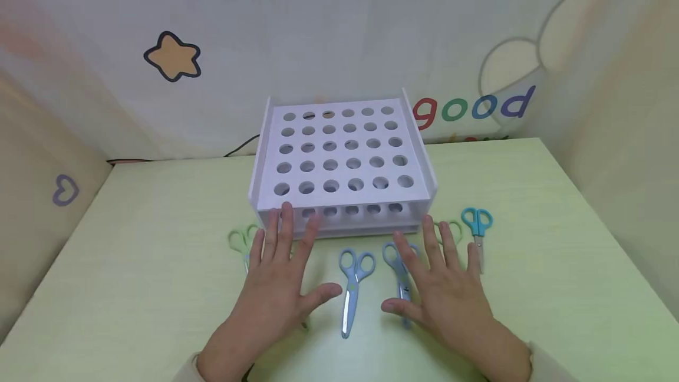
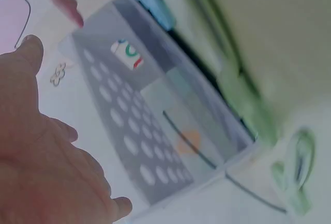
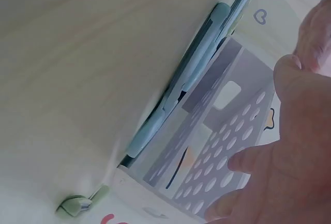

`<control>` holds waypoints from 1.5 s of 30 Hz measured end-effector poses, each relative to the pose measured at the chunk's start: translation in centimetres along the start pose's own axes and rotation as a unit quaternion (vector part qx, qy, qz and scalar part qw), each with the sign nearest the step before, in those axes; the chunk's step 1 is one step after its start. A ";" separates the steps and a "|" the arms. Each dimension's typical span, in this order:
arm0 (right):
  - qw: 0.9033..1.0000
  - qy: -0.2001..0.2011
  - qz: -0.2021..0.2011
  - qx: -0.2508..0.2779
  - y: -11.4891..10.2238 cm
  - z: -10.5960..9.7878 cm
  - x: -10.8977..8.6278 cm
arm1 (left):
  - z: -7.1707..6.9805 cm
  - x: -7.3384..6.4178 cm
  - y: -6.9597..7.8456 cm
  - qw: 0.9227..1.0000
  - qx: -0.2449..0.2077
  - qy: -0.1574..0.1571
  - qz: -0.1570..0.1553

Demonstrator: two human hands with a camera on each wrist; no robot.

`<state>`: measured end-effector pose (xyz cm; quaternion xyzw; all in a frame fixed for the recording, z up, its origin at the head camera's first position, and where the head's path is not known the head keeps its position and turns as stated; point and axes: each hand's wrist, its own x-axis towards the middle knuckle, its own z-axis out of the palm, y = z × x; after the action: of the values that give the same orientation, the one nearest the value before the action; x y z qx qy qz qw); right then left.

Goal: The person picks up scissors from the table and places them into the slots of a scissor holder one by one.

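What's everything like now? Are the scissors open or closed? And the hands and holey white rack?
Left hand: fingers spread
Right hand: fingers spread
White rack: standing, no scissors in its holes
Middle blue scissors: lying flat, closed
Right blue scissors: partly hidden, can't tell
Teal scissors: lying flat, closed
Left green scissors: mostly hidden, can't tell
Right green scissors: mostly hidden, can't tell

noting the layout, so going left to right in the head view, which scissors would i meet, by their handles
Left green scissors, partly behind the left hand → uncovered gray-blue scissors → partly covered gray-blue scissors → right green scissors, mostly behind the right hand → turquoise scissors. Anything else under the hands is unclear.
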<state>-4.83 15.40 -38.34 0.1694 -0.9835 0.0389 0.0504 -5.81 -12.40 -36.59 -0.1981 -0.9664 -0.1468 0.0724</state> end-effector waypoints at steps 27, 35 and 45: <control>0.970 -0.099 0.063 0.212 13.3 -5.4 4.0 | -4.8 8.4 -8.8 0.985 -0.168 -0.023 -0.040; 0.952 -0.072 0.081 0.287 17.6 -3.1 5.8 | -4.5 8.2 -8.8 0.975 -0.214 -0.025 -0.051; 0.912 -0.101 0.117 0.380 20.2 -0.3 5.6 | -4.5 8.5 -8.8 0.975 -0.214 -0.019 -0.045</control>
<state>-16.84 32.59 -38.64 0.0625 -0.9072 0.3977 -0.1225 -16.76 -18.40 -32.90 -0.1679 -0.9216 -0.3501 0.0034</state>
